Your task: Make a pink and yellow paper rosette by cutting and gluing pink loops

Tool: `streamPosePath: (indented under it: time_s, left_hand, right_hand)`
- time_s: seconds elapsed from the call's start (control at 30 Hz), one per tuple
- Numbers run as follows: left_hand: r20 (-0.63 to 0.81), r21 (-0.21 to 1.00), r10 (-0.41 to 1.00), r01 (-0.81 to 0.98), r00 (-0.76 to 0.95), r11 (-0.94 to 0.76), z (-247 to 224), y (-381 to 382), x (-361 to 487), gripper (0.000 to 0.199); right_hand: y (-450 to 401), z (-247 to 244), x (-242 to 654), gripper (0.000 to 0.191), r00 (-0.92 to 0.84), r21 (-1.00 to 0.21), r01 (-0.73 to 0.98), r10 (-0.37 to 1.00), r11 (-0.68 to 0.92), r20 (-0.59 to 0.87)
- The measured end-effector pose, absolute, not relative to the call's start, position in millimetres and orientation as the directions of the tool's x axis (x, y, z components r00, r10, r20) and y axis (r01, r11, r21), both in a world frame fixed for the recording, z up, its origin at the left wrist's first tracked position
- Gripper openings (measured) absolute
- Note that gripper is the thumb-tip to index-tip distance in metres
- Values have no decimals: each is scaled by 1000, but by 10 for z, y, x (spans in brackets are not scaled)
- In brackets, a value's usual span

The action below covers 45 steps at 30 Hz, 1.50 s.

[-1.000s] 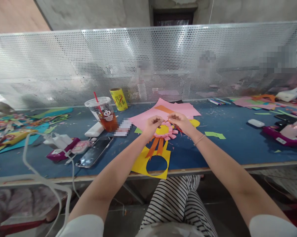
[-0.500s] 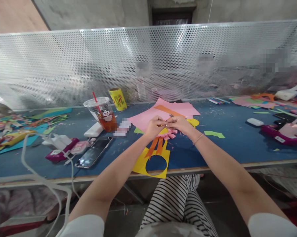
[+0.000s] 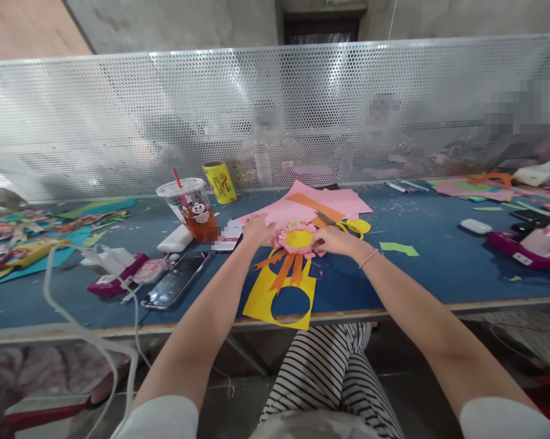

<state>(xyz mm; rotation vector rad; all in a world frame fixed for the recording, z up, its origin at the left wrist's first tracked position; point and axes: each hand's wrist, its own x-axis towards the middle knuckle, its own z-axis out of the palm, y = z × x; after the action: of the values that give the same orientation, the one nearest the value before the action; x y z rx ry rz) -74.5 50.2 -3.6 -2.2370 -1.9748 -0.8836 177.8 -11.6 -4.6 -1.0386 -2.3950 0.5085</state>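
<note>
A paper rosette (image 3: 299,239) with a yellow centre, a frilled pink rim and orange ribbon tails (image 3: 288,271) lies face up in front of me. My right hand (image 3: 333,240) pinches its right edge between thumb and fingers. Over the pink paper (image 3: 279,210), just left of the rosette, is my left hand (image 3: 259,229), fingers somewhat spread and holding nothing. Below the rosette, a yellow sheet (image 3: 261,296) with round cut-outs reaches the table's front edge. Scissors with yellow handles (image 3: 357,228) rest beyond my right hand, beside an orange paper strip (image 3: 309,204).
To the left stand a drink cup with a straw (image 3: 195,210) and a yellow roll (image 3: 219,183); a phone (image 3: 178,281), white cables and a purple power strip (image 3: 119,277) lie nearer. A green scrap (image 3: 399,249) is at right. A perforated metal screen (image 3: 238,110) closes the back.
My hands, together above the rosette before, have parted. The left moved leftward onto the pink paper; the right came down to the rosette's right edge. The rosette's face now shows.
</note>
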Motion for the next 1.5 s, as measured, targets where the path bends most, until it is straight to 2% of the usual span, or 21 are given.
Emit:
streamPosePath:
  time_s: [0.07,0.1,0.2,0.3,0.4,0.47,0.53,0.63,0.7,0.77,0.83,0.9,0.97,1.0,1.1,1.17,1.23,1.37,1.5]
  left_hand:
    - [251,224,968,974,-27,-31,-48,507,-819,60]
    - [172,160,985,987,-26,-1,-50,500,-833,63]
    - [21,6,995,995,100,-100,-35,468,-813,52]
    - [-29,-42,973,972,229,-231,-10,455,-775,38]
    - [-38,-21,966,966,256,-257,-14,468,-763,33]
    - [5,69,968,966,250,-250,-41,486,-759,28]
    - [130,214,975,955,180,-205,-78,505,-749,25]
    - [335,411,942,900,3,-149,-110,514,-725,45]
    - [435,533,892,833,-119,-149,-99,505,-709,50]
    - [505,674,815,720,-286,-165,-71,493,-692,56]
    - [492,793,742,586,-455,-165,-46,489,-672,71]
    - [378,898,733,417,-565,-142,-39,500,-655,85]
    - [223,956,798,287,-560,-65,-49,520,-648,89]
    - [168,959,832,282,-528,-15,-57,529,-650,87]
    - [148,854,916,515,-374,73,-71,531,-666,67]
    - [168,719,958,693,-234,43,-66,508,-667,44]
    - [166,599,979,801,-118,-5,-56,476,-654,30]
    - [196,423,980,904,-22,-65,-46,444,-614,31]
    - [236,376,972,924,-17,-76,-40,467,-615,33]
  right_hand:
    - [-127,-23,1776,15,-608,-468,612,758,638,239]
    - [-135,-4,1772,14,-609,-446,630,761,636,225]
    - [-146,67,1774,11,-594,-427,667,782,610,190]
    - [-103,127,1863,12,-529,-477,686,826,550,193]
    - [-2,145,2095,17,-355,-464,762,890,452,285]
    - [67,127,2296,20,-192,-355,877,913,324,359]
    - [112,92,2471,29,-9,-243,963,920,113,393]
    - [137,34,2573,39,177,-141,981,911,-133,372]
    - [143,6,2521,40,147,-109,987,942,-120,300]
    - [148,-11,2420,44,39,-94,995,980,-21,196]
    - [149,-22,2324,48,-43,-73,996,991,53,130]
    - [151,-31,2273,48,-57,-54,996,990,64,125]
    - [158,-37,2273,45,-51,-70,996,989,61,140]
    - [164,-37,2287,43,-52,-94,993,988,67,147]
    - [180,-19,2351,36,-95,-184,975,979,128,180]
    - [177,3,2384,32,-153,-231,954,974,189,165]
    - [162,23,2398,32,-222,-269,931,967,247,121]
    - [127,34,2388,23,-314,-299,894,942,334,117]
    - [117,21,2365,15,-286,-293,904,950,312,127]
